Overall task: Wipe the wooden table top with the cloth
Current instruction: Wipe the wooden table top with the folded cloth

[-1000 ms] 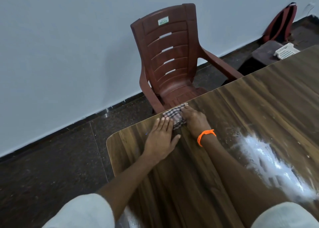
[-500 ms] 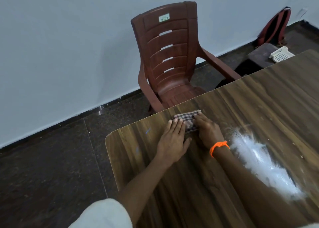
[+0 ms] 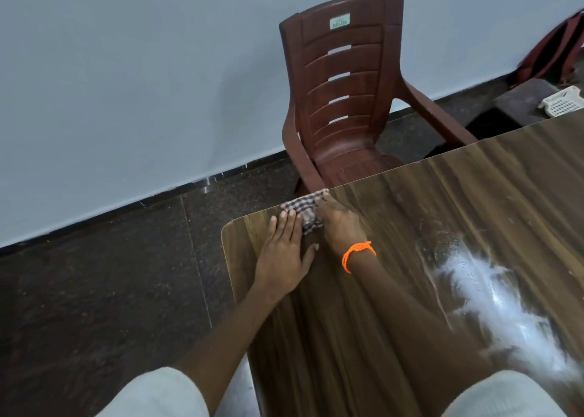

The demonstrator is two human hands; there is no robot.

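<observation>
Left hand (image 3: pixel 284 252) flat, fingers together; right hand (image 3: pixel 339 224) pressing down (palm lowered).

Wooden table top (image 3: pixel 395 306): checked cloth (image 3: pixel 301 212) at far edge, both hands flat beside it; white powder smear (image 3: pixel 502 309) right.

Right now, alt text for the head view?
Both hands press a checked cloth at the far edge of a wooden table: the right hand lies on it, the left hand flat beside it. White powder streaks the table to the right; a brown plastic chair stands beyond.
</observation>
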